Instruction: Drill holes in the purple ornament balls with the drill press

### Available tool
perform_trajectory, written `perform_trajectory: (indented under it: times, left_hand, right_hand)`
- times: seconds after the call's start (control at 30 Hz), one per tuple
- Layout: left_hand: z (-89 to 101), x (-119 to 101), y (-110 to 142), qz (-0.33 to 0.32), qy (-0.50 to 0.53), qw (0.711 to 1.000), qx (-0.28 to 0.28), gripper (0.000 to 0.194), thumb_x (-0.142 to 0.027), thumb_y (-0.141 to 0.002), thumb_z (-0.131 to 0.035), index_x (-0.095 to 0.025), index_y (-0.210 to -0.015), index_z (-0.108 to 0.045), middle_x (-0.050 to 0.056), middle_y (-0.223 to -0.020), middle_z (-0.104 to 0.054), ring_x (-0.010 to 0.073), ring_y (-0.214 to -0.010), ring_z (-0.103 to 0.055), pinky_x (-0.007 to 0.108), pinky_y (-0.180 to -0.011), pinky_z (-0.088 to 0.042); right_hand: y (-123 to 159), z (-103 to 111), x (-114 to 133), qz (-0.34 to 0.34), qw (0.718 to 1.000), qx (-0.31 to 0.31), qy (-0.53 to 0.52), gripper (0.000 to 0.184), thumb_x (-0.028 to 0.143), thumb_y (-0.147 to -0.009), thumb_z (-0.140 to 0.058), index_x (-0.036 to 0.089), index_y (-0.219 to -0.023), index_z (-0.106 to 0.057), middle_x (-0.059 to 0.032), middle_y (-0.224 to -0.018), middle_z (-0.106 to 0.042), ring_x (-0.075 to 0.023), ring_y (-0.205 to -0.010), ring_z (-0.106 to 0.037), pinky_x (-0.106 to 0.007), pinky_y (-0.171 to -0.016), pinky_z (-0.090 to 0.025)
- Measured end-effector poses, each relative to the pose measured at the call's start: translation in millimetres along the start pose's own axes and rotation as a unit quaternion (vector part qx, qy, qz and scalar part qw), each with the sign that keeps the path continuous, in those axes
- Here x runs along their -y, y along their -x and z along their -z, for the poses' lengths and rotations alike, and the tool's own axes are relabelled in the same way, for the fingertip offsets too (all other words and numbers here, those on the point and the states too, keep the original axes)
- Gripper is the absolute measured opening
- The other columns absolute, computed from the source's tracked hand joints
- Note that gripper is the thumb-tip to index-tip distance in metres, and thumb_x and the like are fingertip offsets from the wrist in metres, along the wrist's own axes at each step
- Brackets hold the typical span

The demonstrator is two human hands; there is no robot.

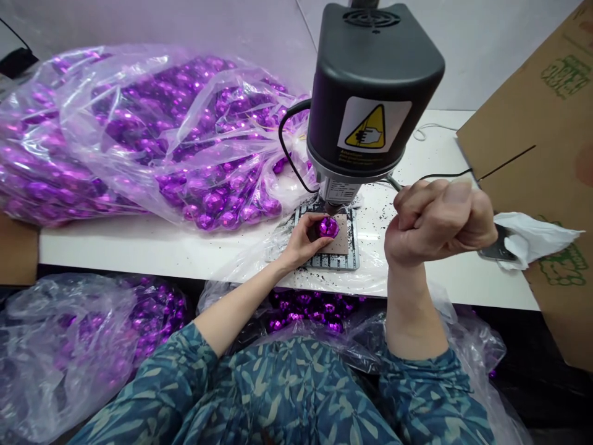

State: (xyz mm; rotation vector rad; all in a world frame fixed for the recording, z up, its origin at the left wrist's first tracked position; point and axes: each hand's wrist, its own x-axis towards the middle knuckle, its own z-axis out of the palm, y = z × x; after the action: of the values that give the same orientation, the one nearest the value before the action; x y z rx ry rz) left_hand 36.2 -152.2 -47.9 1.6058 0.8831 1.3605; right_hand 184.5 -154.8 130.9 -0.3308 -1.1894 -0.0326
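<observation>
A shiny purple faceted ball (328, 227) is pinched between the thumb and fingers of my left hand (306, 240). It sits on a square brown board (341, 244) over the slotted metal base (353, 259) of a drill press (375, 80). The chuck (330, 208) of the press is just above the ball, and the bit's tip is hard to make out. My right hand (440, 219) is raised at the right of the machine, its fingers wrapped round the end of the press's feed lever (393, 183), whose grip is hidden in the fist.
A large clear bag (185, 136) of purple balls lies on the white table (139, 247) at left. More balls (306, 309) lie in plastic below the front edge. A cardboard box (532, 136), a phone (500, 246) and a white tissue (532, 238) are at right. Dark shavings surround the base.
</observation>
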Motion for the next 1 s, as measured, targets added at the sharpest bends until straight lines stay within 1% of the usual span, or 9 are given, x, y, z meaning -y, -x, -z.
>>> perform_trajectory:
  times: [0.2, 0.37, 0.5, 0.6, 0.67, 0.8, 0.87, 0.93, 1.0]
  left_hand:
    - [0.1, 3.6, -1.1, 0.001, -0.004, 1.0, 0.0, 0.061, -0.056, -0.083, -0.084, -0.02, -0.125, -0.058, 0.012, -0.125, -0.067, 0.0268, -0.119, -0.068, 0.047, -0.107, -0.057]
    - [0.9, 1.0, -0.7, 0.01, -0.005, 1.0, 0.0, 0.061, -0.057, -0.083, -0.084, -0.021, -0.124, -0.059, 0.012, -0.126, -0.067, 0.0269, -0.119, -0.068, 0.048, -0.106, -0.056]
    - [0.6, -2.2, -1.1, 0.016, -0.022, 1.0, -0.007, 0.059, -0.056, -0.081, -0.085, -0.021, -0.122, -0.061, 0.012, -0.124, -0.068, 0.0266, -0.118, -0.068, 0.047, -0.106, -0.056]
    - [-1.3, -4.6, -3.1, 0.023, -0.024, 0.999, -0.007, 0.056, -0.051, -0.082, -0.086, -0.021, -0.121, -0.061, 0.012, -0.125, -0.069, 0.0264, -0.118, -0.068, 0.046, -0.106, -0.056]
    - [-2.4, -8.9, -2.3, 0.026, -0.032, 0.999, -0.017, 0.053, -0.047, -0.083, -0.086, -0.021, -0.12, -0.06, 0.011, -0.123, -0.07, 0.0259, -0.116, -0.069, 0.045, -0.103, -0.058]
    - [5.5, -35.2, 17.5, 0.028, -0.118, 0.99, -0.07, 0.046, -0.042, -0.082, -0.087, -0.02, -0.113, -0.06, 0.009, -0.113, -0.069, 0.0239, -0.105, -0.069, 0.042, -0.092, -0.059]
    - [16.5, -57.7, 37.6, 0.024, -0.154, 0.987, -0.03, 0.043, -0.041, -0.082, -0.086, -0.02, -0.11, -0.06, 0.007, -0.107, -0.069, 0.0219, -0.097, -0.068, 0.038, -0.084, -0.059]
    - [30.1, -80.6, 58.2, 0.021, -0.163, 0.981, 0.103, 0.04, -0.042, -0.082, -0.086, -0.021, -0.107, -0.062, 0.005, -0.101, -0.07, 0.0205, -0.089, -0.068, 0.034, -0.075, -0.058]
    - [44.0, -96.8, 70.1, 0.015, -0.173, 0.954, 0.243, 0.043, -0.047, -0.081, -0.087, -0.023, -0.108, -0.064, 0.005, -0.099, -0.072, 0.0218, -0.086, -0.069, 0.033, -0.071, -0.058]
  right_hand:
    - [10.8, 8.4, -10.1, 0.079, 0.996, 0.028, -0.025, 0.042, 0.014, -0.094, -0.047, 0.018, -0.069, -0.014, 0.0075, -0.045, -0.018, 0.0001, -0.035, -0.022, -0.016, -0.037, -0.027]
    - [23.2, 14.2, -16.7, 0.063, 0.998, -0.004, 0.007, 0.048, 0.021, -0.093, -0.051, 0.018, -0.065, -0.012, 0.0078, -0.04, -0.018, -0.0019, -0.031, -0.02, -0.021, -0.033, -0.025]
    - [23.5, 12.5, -12.6, 0.072, 0.997, 0.002, -0.009, 0.053, 0.019, -0.091, -0.055, 0.018, -0.062, -0.011, 0.0085, -0.037, -0.019, -0.0026, -0.029, -0.019, -0.021, -0.031, -0.021]
    - [2.5, 0.8, -2.6, 0.022, 1.0, -0.008, -0.001, 0.051, 0.02, -0.095, -0.054, 0.017, -0.062, -0.015, 0.008, -0.042, -0.018, -0.0008, -0.032, -0.024, -0.018, -0.035, -0.02]
    - [-19.2, -9.6, 2.1, -0.065, 0.997, -0.012, 0.042, 0.052, 0.027, -0.097, -0.055, 0.017, -0.058, -0.022, 0.0075, -0.043, -0.026, 0.0007, -0.036, -0.032, -0.017, -0.039, -0.022]
    - [-53.2, -22.9, -1.2, -0.169, 0.985, 0.013, 0.015, 0.055, 0.045, -0.087, -0.066, 0.02, -0.055, -0.03, 0.0086, -0.04, -0.031, -0.0005, -0.034, -0.034, -0.019, -0.037, -0.018]
    - [-58.2, -23.7, -4.8, -0.176, 0.984, 0.011, -0.005, 0.052, 0.043, -0.085, -0.068, 0.02, -0.055, -0.033, 0.0093, -0.039, -0.033, -0.0013, -0.032, -0.033, -0.022, -0.037, -0.019]
    - [-57.3, -22.6, -6.2, -0.174, 0.985, 0.013, 0.007, 0.046, 0.036, -0.089, -0.064, 0.02, -0.056, -0.036, 0.0094, -0.04, -0.036, -0.0004, -0.035, -0.035, -0.021, -0.04, -0.022]
    - [-54.8, -21.5, -5.5, -0.174, 0.984, 0.018, 0.023, 0.043, 0.032, -0.092, -0.058, 0.019, -0.056, -0.037, 0.0093, -0.042, -0.037, 0.0014, -0.037, -0.037, -0.02, -0.043, -0.024]
